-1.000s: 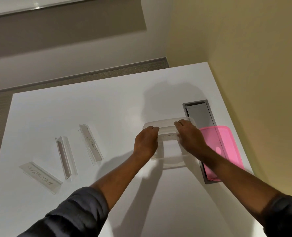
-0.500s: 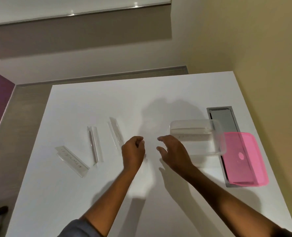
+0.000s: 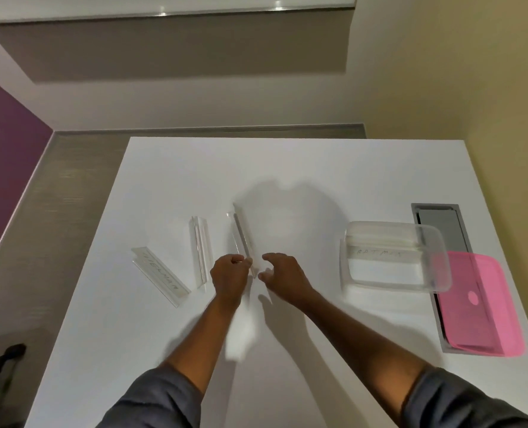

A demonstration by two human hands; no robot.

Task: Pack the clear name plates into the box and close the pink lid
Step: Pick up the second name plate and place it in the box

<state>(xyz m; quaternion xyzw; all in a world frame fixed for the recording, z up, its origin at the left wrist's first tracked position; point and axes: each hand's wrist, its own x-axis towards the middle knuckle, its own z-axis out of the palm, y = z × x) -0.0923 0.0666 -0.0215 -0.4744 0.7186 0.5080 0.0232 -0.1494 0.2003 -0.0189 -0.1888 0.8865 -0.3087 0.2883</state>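
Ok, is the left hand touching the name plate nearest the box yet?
Touching. The head view shows the left hand with fingers curled on the near end of that name plate; the right hand is open beside it.

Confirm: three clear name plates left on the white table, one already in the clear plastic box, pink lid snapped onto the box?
Not quite. In the head view the pink plastic lid is off, lying on the white table beside the clear plastic box, which stands open. The rest holds: one clear name plate is inside and three remain outside, the nearest at the left hand.
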